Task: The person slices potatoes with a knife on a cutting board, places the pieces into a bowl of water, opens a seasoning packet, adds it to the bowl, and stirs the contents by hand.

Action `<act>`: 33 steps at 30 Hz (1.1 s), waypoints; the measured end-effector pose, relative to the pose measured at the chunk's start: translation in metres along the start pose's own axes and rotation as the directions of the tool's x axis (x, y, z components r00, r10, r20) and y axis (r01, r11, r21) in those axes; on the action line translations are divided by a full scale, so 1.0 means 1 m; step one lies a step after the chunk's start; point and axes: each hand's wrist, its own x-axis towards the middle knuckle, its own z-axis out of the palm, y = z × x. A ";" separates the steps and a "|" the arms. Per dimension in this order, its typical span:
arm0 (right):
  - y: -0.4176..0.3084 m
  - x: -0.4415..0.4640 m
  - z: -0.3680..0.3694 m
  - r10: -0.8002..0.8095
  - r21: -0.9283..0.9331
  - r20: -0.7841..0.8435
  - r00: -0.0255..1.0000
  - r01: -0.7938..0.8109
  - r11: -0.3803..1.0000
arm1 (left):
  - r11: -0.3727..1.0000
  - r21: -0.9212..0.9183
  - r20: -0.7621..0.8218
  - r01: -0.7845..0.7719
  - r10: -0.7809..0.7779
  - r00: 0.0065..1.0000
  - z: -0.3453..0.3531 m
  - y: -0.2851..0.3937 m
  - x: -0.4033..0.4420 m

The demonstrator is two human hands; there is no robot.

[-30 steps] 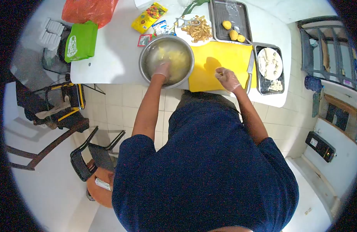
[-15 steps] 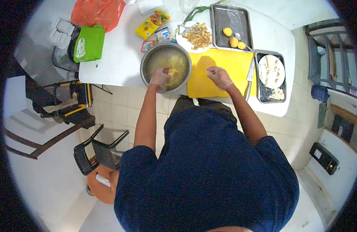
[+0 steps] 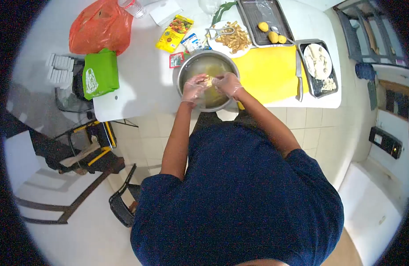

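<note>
A metal bowl (image 3: 181, 82) of cloudy water, with yellowish pieces showing under the surface, stands at the table's front edge. Over it, both hands wear clear plastic gloves. My left hand (image 3: 194, 90) is closed on pale yellow potato pieces (image 3: 209, 81), partly covered by the fingers. From the other side, my right hand (image 3: 228, 84) meets these pieces with its fingertips pinched together. Whether it grips one of them is hard to see. Right of the bowl lies a yellow cutting board (image 3: 273, 73), with a knife (image 3: 299, 77) along its right edge.
Behind the board are a plate of peelings (image 3: 233, 40) with a peeler (image 3: 222, 32) and a dark tray (image 3: 253, 11) holding peeled potatoes (image 3: 277, 37). Another tray (image 3: 317, 91) bears a white plate (image 3: 317, 62). Seasoning packets (image 3: 175, 33), a green bag (image 3: 101, 73) and a red bag (image 3: 100, 29) occupy the left.
My right hand has moved left from above the cutting board to the bowl, meeting my left hand. The left hand still holds pieces over the bowl. The whole view has shifted.
</note>
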 end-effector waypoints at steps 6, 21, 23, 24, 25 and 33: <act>0.010 0.003 0.042 0.047 0.348 -0.178 0.983 0.018 0.938 | 0.971 0.239 0.079 -0.016 -0.003 0.997 -0.026 0.015 0.002; 0.007 -0.003 0.037 -0.003 0.403 -0.315 0.949 0.137 0.905 | 0.919 0.338 0.156 0.205 -0.269 0.950 -0.022 0.034 0.014; 0.005 -0.002 0.033 0.000 0.471 -0.310 0.951 0.153 0.869 | 0.927 0.265 0.163 0.265 -0.314 0.935 -0.020 0.029 0.019; 0.006 -0.001 0.032 0.008 0.506 -0.296 0.955 0.150 0.849 | 0.927 0.229 0.166 0.297 -0.338 0.927 -0.018 0.029 0.019; 0.006 0.000 0.030 0.014 0.539 -0.283 0.959 0.148 0.829 | 0.933 0.185 0.175 0.309 -0.341 0.924 -0.016 0.030 0.020; -0.004 -0.004 0.026 -0.021 0.394 -0.216 0.976 0.107 0.913 | 0.940 0.099 0.127 0.326 -0.337 0.933 -0.013 0.023 0.026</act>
